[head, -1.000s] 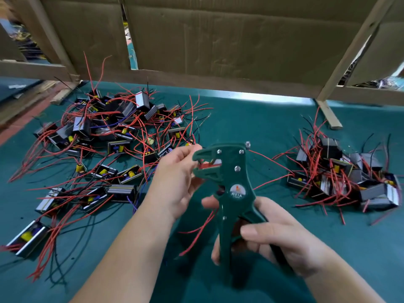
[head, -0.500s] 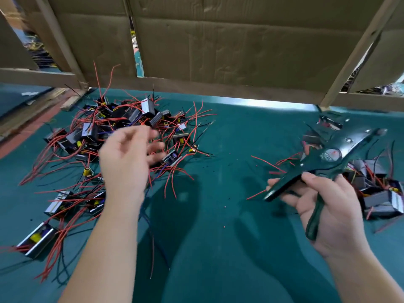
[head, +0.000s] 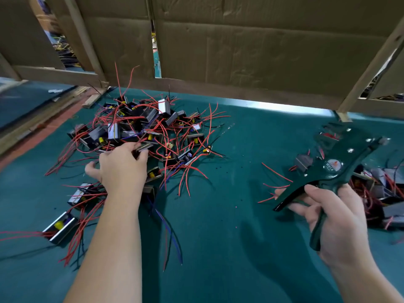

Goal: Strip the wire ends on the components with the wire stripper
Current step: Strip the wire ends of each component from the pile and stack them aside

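Observation:
A heap of small components with red and black wires (head: 153,127) lies on the green table (head: 229,226) at the left. My left hand (head: 122,169) reaches into its near edge, thumb spread wide, fingertips touching a metal-edged component (head: 146,147). At the right my right hand (head: 341,219) grips the handles of the dark green wire stripper (head: 341,158), held in the air with its jaws pointing up and left. A second pile of components (head: 384,189) sits under and behind the stripper.
Cardboard panels (head: 240,51) on wooden frames (head: 367,68) wall off the table's far side. Loose components (head: 61,228) and trailing wires lie at the near left. Tiny bits of stripped insulation dot the green mat between the piles.
The stripper and my right hand swung from the middle to the right. My left hand let go of the wire it held at the jaws and dropped onto the left pile.

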`<act>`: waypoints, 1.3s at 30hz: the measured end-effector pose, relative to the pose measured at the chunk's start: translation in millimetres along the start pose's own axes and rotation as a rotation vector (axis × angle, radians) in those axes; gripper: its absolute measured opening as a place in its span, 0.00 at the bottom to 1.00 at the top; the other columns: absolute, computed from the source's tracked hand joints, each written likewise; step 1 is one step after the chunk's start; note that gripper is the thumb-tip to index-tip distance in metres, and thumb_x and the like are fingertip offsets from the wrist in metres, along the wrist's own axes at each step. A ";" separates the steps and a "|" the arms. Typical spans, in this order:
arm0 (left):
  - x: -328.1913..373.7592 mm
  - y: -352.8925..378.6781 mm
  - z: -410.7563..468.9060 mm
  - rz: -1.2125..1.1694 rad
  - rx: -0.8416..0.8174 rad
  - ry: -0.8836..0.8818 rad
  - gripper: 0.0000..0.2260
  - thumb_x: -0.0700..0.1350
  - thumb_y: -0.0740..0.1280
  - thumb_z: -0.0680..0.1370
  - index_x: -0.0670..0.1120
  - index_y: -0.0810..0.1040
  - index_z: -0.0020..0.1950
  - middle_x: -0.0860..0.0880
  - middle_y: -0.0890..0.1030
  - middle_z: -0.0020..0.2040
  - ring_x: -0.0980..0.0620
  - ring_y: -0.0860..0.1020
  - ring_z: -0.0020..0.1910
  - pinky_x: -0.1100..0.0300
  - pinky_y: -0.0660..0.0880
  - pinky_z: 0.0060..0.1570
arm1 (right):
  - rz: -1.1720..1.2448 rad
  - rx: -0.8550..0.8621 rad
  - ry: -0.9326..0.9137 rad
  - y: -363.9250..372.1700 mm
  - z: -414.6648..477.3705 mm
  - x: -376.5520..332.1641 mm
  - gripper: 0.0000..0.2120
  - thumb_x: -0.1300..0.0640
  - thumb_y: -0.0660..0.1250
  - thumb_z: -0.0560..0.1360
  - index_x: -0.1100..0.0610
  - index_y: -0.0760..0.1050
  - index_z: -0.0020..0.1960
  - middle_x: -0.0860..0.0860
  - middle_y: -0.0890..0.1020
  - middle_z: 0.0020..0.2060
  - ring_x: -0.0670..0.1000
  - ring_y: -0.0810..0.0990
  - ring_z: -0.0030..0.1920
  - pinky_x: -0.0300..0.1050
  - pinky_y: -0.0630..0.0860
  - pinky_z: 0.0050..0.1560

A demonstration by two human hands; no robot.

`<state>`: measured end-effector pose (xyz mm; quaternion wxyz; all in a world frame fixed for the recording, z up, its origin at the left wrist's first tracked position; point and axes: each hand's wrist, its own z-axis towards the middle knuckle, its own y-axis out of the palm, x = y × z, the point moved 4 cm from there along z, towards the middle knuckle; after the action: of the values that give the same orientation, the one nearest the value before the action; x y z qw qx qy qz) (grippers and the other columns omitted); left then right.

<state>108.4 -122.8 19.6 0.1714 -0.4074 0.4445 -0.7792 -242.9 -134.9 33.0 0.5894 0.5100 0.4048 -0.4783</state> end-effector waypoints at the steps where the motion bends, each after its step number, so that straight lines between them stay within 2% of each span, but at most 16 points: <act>1: 1.8 -2.7 -0.4 -0.044 0.052 0.021 0.11 0.56 0.65 0.78 0.55 0.81 0.56 0.48 0.81 0.42 0.41 0.73 0.55 0.44 0.58 0.61 | 0.008 -0.006 0.008 0.9 -0.7 0.5 0.10 0.62 0.62 0.70 0.59 0.75 0.51 0.56 0.79 0.37 0.69 0.82 0.43 0.55 0.82 0.38; 3: 7.3 -12.5 -3.3 -0.251 0.167 0.071 0.10 0.54 0.66 0.77 0.54 0.81 0.55 0.51 0.81 0.42 0.44 0.76 0.49 0.51 0.61 0.56 | 0.022 -0.014 0.012 3.7 -2.3 1.0 0.10 0.63 0.61 0.71 0.58 0.75 0.51 0.58 0.79 0.37 0.70 0.82 0.43 0.55 0.82 0.38; 6: 16.6 -27.3 -9.4 -0.745 0.284 0.103 0.08 0.48 0.70 0.75 0.48 0.79 0.52 0.58 0.79 0.41 0.60 0.78 0.39 0.68 0.70 0.44 | 0.042 -0.014 0.023 6.1 -2.6 0.6 0.11 0.62 0.61 0.69 0.58 0.74 0.51 0.50 0.78 0.28 0.68 0.82 0.42 0.57 0.82 0.38; 8: 16.4 -29.7 -10.4 -1.097 0.287 -0.030 0.06 0.44 0.71 0.75 0.45 0.76 0.49 0.54 0.79 0.43 0.62 0.79 0.40 0.67 0.75 0.44 | 0.057 -0.016 0.028 6.2 -1.8 0.6 0.08 0.63 0.61 0.69 0.60 0.72 0.47 0.48 0.77 0.26 0.68 0.82 0.41 0.63 0.82 0.40; 10: 20.0 -21.7 -10.4 -1.565 0.078 -0.266 0.05 0.39 0.69 0.77 0.44 0.73 0.46 0.48 0.82 0.42 0.54 0.82 0.43 0.64 0.78 0.43 | 0.080 -0.019 0.037 6.3 -1.5 2.0 0.07 0.63 0.60 0.69 0.62 0.70 0.47 0.51 0.78 0.30 0.69 0.82 0.42 0.67 0.80 0.42; 12: 29.6 -13.0 -12.9 -1.819 -0.190 -0.402 0.04 0.36 0.66 0.78 0.43 0.74 0.44 0.49 0.83 0.38 0.54 0.83 0.40 0.65 0.78 0.40 | 0.105 -0.029 0.047 6.3 -1.2 4.2 0.08 0.64 0.60 0.69 0.62 0.71 0.48 0.54 0.80 0.36 0.70 0.82 0.42 0.69 0.79 0.43; 14: 34.8 -14.5 -17.6 -1.665 -0.233 -0.329 0.06 0.36 0.67 0.77 0.46 0.73 0.45 0.51 0.82 0.38 0.57 0.80 0.37 0.65 0.75 0.38 | 0.128 -0.047 0.059 7.4 -1.4 5.9 0.08 0.63 0.60 0.69 0.61 0.74 0.48 0.57 0.80 0.40 0.71 0.81 0.42 0.69 0.79 0.42; 16: 40.7 -20.2 -22.5 -1.436 -0.162 -0.088 0.10 0.35 0.69 0.76 0.49 0.72 0.50 0.49 0.81 0.44 0.58 0.79 0.39 0.66 0.73 0.41 | 0.152 -0.060 0.074 9.0 -2.1 7.0 0.13 0.63 0.60 0.69 0.58 0.77 0.51 0.60 0.79 0.40 0.71 0.81 0.42 0.65 0.80 0.40; 18: 53.0 -22.6 -31.3 -1.391 -0.187 0.064 0.14 0.33 0.67 0.76 0.50 0.73 0.56 0.46 0.81 0.48 0.57 0.79 0.40 0.66 0.75 0.42 | 0.184 -0.084 0.080 10.6 -2.5 7.8 0.18 0.62 0.59 0.69 0.58 0.76 0.58 0.60 0.81 0.42 0.70 0.81 0.42 0.64 0.80 0.41; 20: 63.3 -19.4 -40.4 -1.440 -0.280 0.033 0.12 0.34 0.65 0.78 0.50 0.75 0.56 0.49 0.82 0.43 0.56 0.78 0.34 0.68 0.74 0.34 | 0.221 -0.124 0.093 13.4 -2.9 8.1 0.21 0.63 0.58 0.69 0.60 0.74 0.61 0.55 0.84 0.45 0.69 0.82 0.41 0.66 0.80 0.41; 22: 70.3 -15.7 -48.6 -1.572 -0.419 -0.113 0.08 0.35 0.64 0.78 0.48 0.77 0.50 0.52 0.83 0.38 0.56 0.80 0.30 0.68 0.75 0.30 | 0.284 -0.164 0.150 18.2 -4.2 7.8 0.22 0.62 0.59 0.68 0.63 0.74 0.61 0.58 0.83 0.51 0.70 0.81 0.40 0.66 0.79 0.39; 24: 75.6 -11.2 -54.3 -1.710 -0.599 -0.249 0.06 0.35 0.63 0.78 0.44 0.76 0.46 0.49 0.84 0.37 0.53 0.83 0.33 0.67 0.77 0.30 | 0.340 -0.222 0.202 24.3 -6.4 6.4 0.21 0.60 0.64 0.66 0.63 0.76 0.59 0.63 0.81 0.54 0.71 0.80 0.40 0.66 0.77 0.39; 28: 83.0 -6.0 -64.3 -1.817 -0.881 -0.370 0.07 0.37 0.63 0.77 0.38 0.73 0.55 0.46 0.84 0.42 0.51 0.84 0.39 0.65 0.79 0.32 | 0.430 -0.367 0.303 38.5 -13.0 1.9 0.29 0.52 0.78 0.57 0.63 0.79 0.55 0.65 0.79 0.57 0.71 0.79 0.40 0.68 0.77 0.43; 32: 90.8 -3.2 -73.8 -1.749 -0.947 -0.243 0.12 0.42 0.66 0.71 0.48 0.73 0.53 0.46 0.84 0.46 0.55 0.82 0.38 0.66 0.76 0.33 | 0.541 -0.432 0.414 45.8 -18.2 -0.9 0.40 0.52 0.78 0.56 0.72 0.70 0.61 0.67 0.74 0.64 0.70 0.79 0.39 0.66 0.77 0.42; 35: 94.3 1.1 -77.9 -1.632 -0.928 -0.177 0.14 0.42 0.67 0.71 0.50 0.74 0.57 0.48 0.85 0.44 0.58 0.79 0.32 0.70 0.70 0.28 | 0.590 -0.466 0.455 48.3 -19.7 -6.4 0.39 0.53 0.78 0.57 0.73 0.72 0.60 0.67 0.73 0.64 0.70 0.79 0.39 0.66 0.77 0.42; 39: 95.9 7.0 -83.6 -1.579 -0.872 -0.200 0.06 0.39 0.67 0.74 0.46 0.75 0.49 0.48 0.82 0.39 0.56 0.80 0.30 0.68 0.72 0.28 | 0.682 -0.566 0.461 50.8 -20.2 -15.7 0.34 0.55 0.76 0.61 0.71 0.74 0.62 0.66 0.73 0.66 0.69 0.80 0.41 0.67 0.77 0.45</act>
<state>-16.5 -140.7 37.2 -0.5441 -0.6881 0.2746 -0.3937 -196.4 -111.5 55.9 0.7227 0.5257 0.4488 -0.0044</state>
